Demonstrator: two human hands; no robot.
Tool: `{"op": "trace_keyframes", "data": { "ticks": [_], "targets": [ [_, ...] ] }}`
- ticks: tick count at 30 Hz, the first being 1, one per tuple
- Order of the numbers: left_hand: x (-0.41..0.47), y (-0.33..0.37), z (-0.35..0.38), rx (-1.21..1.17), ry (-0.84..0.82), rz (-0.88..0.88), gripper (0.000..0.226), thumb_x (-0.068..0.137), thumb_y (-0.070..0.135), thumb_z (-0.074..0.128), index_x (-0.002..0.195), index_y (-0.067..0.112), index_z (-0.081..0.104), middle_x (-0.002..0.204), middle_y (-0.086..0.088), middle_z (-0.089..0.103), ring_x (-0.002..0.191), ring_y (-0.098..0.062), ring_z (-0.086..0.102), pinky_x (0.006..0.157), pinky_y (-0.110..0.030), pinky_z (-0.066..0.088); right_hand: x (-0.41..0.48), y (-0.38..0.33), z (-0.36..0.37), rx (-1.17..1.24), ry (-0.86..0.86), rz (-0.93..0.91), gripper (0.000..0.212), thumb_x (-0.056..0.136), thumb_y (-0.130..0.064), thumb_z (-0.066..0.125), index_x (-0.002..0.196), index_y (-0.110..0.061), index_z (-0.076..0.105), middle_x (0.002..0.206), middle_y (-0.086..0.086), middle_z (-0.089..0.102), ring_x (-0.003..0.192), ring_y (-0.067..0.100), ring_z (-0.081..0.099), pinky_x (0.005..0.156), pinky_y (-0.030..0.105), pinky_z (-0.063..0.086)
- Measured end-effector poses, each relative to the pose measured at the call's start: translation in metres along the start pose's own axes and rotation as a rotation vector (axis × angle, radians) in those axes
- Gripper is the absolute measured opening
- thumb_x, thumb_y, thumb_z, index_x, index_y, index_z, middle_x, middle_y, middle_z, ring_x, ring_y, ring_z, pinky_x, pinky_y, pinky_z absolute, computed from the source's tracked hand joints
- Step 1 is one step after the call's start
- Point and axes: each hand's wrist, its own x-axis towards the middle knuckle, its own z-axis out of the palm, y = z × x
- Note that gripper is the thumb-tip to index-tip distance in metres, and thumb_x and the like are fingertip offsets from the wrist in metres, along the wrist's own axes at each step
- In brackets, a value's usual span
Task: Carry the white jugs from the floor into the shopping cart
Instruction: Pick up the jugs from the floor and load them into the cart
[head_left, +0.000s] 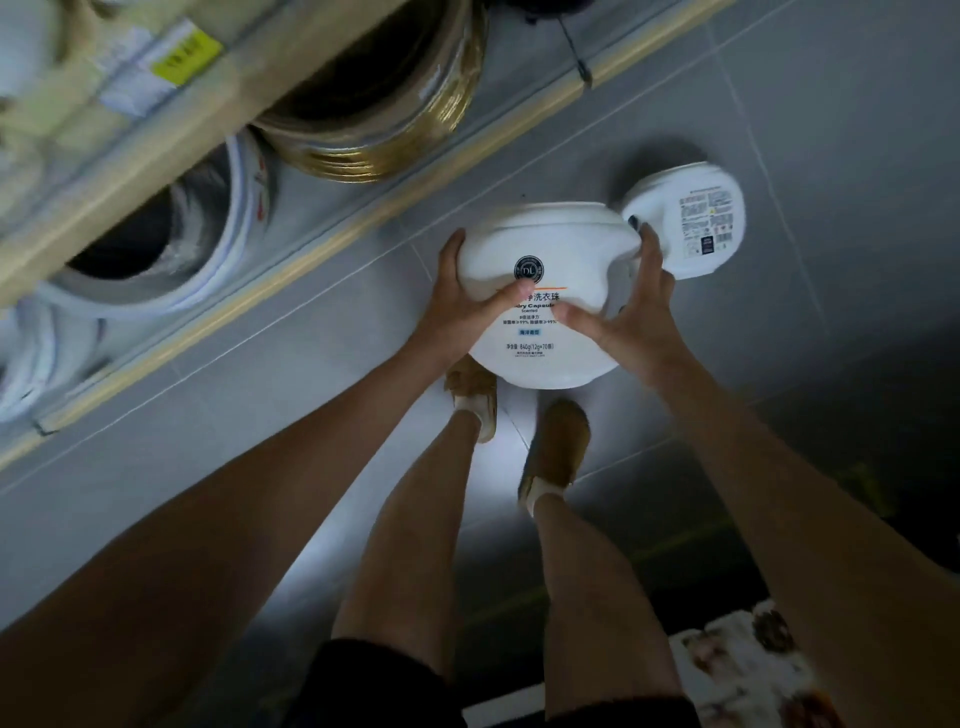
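I see left hand (465, 306) and right hand (636, 319), fingers gripping white jug (545, 241), second jug (693, 218) on floor (831, 130) at two o'clock

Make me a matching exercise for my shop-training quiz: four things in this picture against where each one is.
Things: 1 jug with round logo; 2 jug with small-print label; 3 gold coil; 4 yellow tag.
Places: A on the upper shelf edge; B held by left hand and right hand; C on the floor; D inside the bottom shelf.
Pairs: 1-B; 2-C; 3-D; 4-A.
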Motion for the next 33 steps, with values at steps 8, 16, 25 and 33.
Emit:
{"op": "trace_keyframes", "data": {
  "ticks": [8,16,25,33],
  "targets": [
    [-0.206,0.089,-0.06,-0.148,0.209,0.095,0.091,0.077,0.025,0.078,0.146,0.019,0.019,0.119,0.012,0.05,0.107,-0.004,0.053,0.092,-0.022,0.048,-0.164,-0.138,-0.031,-0.139,-0.086,-0.147,0.129,0.049,-0.07,0.074,0.149,-0.033,0.002,0.153,0.005,0.016,0.142,0.025,0.021,0.113,0.052,0.029],
    [-0.414,0.109,-0.153,-0.368,0.564,0.189,0.095,0.07,0.033,0.081,0.144,0.02,0.023,0.123,0.003,0.052,0.11,-0.013,0.055,0.09,-0.028,0.046,-0.322,-0.267,0.015,-0.247,-0.314,-0.435,0.121,0.061,-0.047,0.083,0.15,-0.027,0.005,0.15,0.009,0.019,0.138,0.024,0.025,0.112,0.044,0.028],
    [-0.576,0.055,-0.279,-0.588,1.048,0.343,0.074,0.058,0.051,0.08,0.118,0.032,0.04,0.109,0.011,0.06,0.101,-0.009,0.061,0.083,-0.026,0.052,-0.452,-0.387,0.166,-0.384,-0.644,-0.752,0.115,0.067,-0.037,0.083,0.149,-0.037,0.002,0.148,0.003,0.015,0.134,0.012,0.028,0.105,0.03,0.033],
    [-0.696,-0.06,-0.418,-0.752,1.306,0.387,0.064,0.068,0.038,0.081,0.116,0.028,0.041,0.108,0.013,0.059,0.097,-0.002,0.06,0.081,-0.019,0.052,-0.579,-0.434,0.37,-0.494,-0.842,-0.955,0.114,0.071,-0.032,0.081,0.151,-0.037,0.0,0.155,0.003,0.01,0.138,0.013,0.026,0.102,0.028,0.031]
  ]
}}
